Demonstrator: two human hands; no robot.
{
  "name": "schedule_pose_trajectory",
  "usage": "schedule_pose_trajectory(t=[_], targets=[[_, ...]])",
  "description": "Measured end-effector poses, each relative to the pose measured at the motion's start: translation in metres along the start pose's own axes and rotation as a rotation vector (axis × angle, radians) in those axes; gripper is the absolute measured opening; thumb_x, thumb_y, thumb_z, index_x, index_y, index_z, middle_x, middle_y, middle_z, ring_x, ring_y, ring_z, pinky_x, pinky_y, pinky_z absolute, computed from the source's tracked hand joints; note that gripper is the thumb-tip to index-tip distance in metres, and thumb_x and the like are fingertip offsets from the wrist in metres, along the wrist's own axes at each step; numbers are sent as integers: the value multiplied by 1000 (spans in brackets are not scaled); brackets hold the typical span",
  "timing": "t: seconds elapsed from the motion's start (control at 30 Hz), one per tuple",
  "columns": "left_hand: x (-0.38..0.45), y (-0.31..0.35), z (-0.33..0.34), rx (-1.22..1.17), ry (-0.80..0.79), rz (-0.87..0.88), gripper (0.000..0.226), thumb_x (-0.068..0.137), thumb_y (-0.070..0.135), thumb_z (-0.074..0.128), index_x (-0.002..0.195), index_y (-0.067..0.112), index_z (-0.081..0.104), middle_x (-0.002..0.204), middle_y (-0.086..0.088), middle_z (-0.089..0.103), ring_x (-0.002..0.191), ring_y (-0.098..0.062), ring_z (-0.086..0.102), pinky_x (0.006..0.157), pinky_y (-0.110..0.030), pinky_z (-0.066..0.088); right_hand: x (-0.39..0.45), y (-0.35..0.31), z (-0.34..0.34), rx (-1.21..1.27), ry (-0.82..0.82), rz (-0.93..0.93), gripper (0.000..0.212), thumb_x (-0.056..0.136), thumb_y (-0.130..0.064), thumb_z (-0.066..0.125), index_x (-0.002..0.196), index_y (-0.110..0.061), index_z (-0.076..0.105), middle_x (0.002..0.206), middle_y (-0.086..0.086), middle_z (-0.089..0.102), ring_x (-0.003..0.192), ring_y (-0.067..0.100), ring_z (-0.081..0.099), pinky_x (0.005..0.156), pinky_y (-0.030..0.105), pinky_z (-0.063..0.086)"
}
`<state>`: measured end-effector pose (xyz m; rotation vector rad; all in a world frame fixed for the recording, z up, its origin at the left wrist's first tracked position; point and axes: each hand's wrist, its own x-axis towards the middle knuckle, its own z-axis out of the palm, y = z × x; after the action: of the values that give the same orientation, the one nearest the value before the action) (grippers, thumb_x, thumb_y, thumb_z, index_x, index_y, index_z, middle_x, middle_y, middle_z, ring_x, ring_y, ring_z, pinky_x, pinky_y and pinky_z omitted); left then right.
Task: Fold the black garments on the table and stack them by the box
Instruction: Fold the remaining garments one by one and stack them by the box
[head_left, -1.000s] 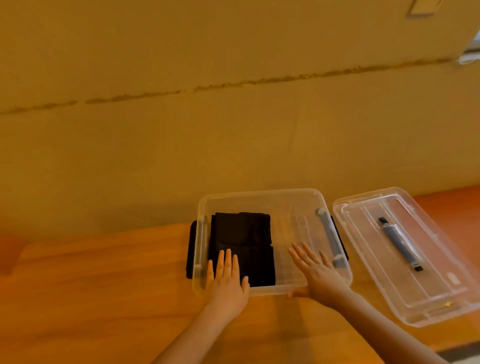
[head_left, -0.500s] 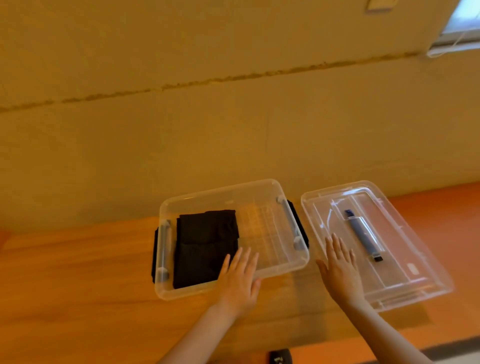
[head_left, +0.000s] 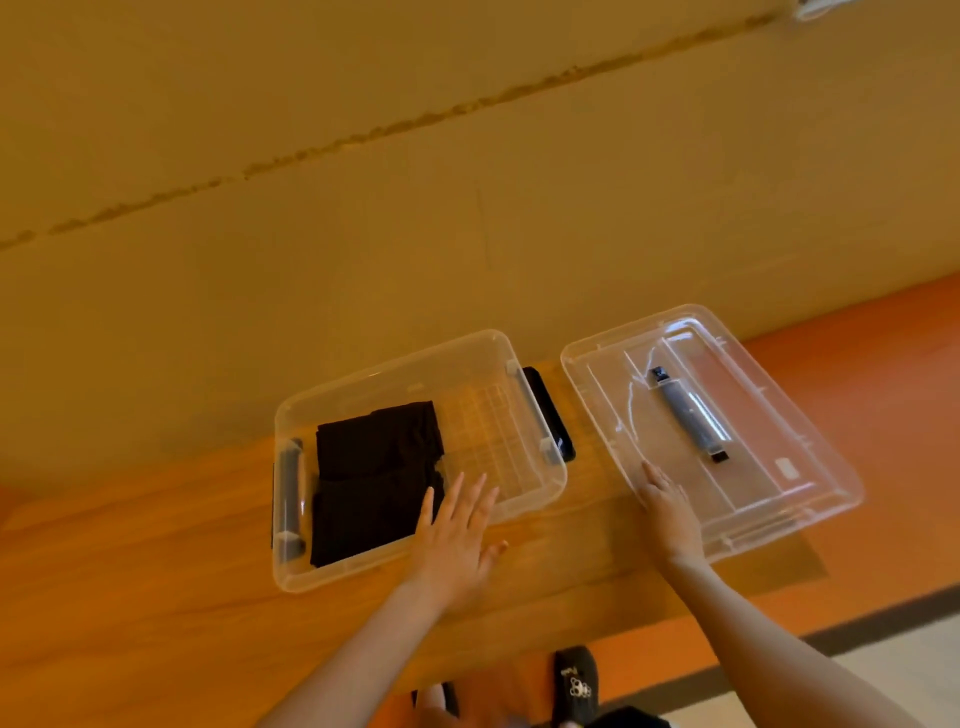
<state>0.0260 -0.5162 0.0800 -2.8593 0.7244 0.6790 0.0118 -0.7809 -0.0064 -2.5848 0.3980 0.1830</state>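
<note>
Spanning the lower frame, the wooden worktop (head_left: 156, 597) carries a clear box (head_left: 415, 358) at centre and its clear lid (head_left: 810, 415) to the right, lying apart. No writing can be read on either. Folded black garments (head_left: 371, 478) lie inside the box's left half; its right half shows bare ribbed floor. A dark handle (head_left: 688, 413) sits on the lid. The left hand (head_left: 457, 540) rests flat on the box's near rim, fingers (head_left: 467, 496) straight and spread. The right hand (head_left: 670, 512) touches the lid's near-left edge, fingers extended.
</note>
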Motion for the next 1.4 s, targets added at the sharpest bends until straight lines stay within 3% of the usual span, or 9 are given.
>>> schedule_pose_trajectory(t=[0.1, 0.17, 0.27, 0.47, 0.63, 0.73, 1.07, 1.2, 1.4], targets=[[-1, -3, -5, -96, -18, 3, 84, 76, 68, -12, 148, 25, -13, 146, 5, -33, 136, -17, -32, 110, -46, -19, 12, -10, -41, 131, 38, -74, 15, 91, -3, 51, 94, 2, 65, 145, 7, 39, 129, 26, 43, 105, 36, 35], [2, -4, -18, -162, 9, 6, 98, 63, 72, -20, 149, 25, -11, 149, 4, -32, 133, -15, -34, 108, -44, -20, 24, -17, -85, 163, 80, -123, 14, 89, -3, 55, 98, 4, 64, 138, 10, 48, 123, 25, 50, 101, 31, 36], [19, -1, -50, -269, 122, -11, 71, 91, 60, 10, 150, 24, -8, 154, 2, -24, 137, -13, -28, 112, -41, -16, 42, -21, -162, 292, 144, -102, 24, 88, -7, 58, 108, 5, 64, 116, 16, 63, 105, 28, 59, 85, 30, 42], [58, 8, -139, -597, 410, 14, 75, 96, 45, 43, 151, 17, 0, 158, -1, -9, 145, -17, -10, 119, -40, 2, 42, -50, -290, 475, -54, -149, 17, 88, -12, 61, 102, -10, 70, 88, -14, 68, 73, 2, 65, 68, 17, 53], [70, -7, -201, -1102, 620, -66, 90, 88, 34, 61, 150, 15, -1, 159, -3, -1, 146, -20, 4, 118, -37, 11, 45, -98, -346, 592, -248, -259, 12, 82, -6, 64, 91, 2, 67, 90, -18, 71, 80, 1, 67, 67, 19, 54], [68, -40, -213, -1291, 726, -152, 86, 88, 30, 63, 151, 18, 5, 157, -3, 13, 143, -21, 18, 114, -37, 20, 56, -123, -353, 749, -456, -361, 25, 63, -15, 77, 81, 1, 70, 104, -3, 71, 102, 9, 64, 76, 17, 52], [13, -127, -155, -1343, 859, -391, 24, 92, 19, 57, 115, 12, 62, 105, -4, 64, 93, -19, 60, 74, -27, 47, 111, -175, -297, 740, -810, -380, 49, 40, -27, 93, 72, 2, 69, 102, 13, 70, 99, 27, 66, 77, 27, 55], [-8, -139, -134, -1173, 860, -567, 10, 94, 26, 54, 87, 21, 60, 82, 1, 62, 79, -20, 61, 74, -35, 52, 126, -200, -274, 609, -712, -372, 66, 37, -44, 92, 82, -1, 71, 102, 14, 70, 93, 24, 68, 80, 28, 56], [-25, -154, -84, -1196, 836, -860, 26, 94, 30, 53, 69, 20, 55, 66, -3, 58, 62, -18, 56, 57, -28, 46, 128, -219, -210, 596, -327, -352, 25, 90, -26, 57, 113, -15, 58, 115, 8, 60, 103, 22, 57, 93, 40, 45]])
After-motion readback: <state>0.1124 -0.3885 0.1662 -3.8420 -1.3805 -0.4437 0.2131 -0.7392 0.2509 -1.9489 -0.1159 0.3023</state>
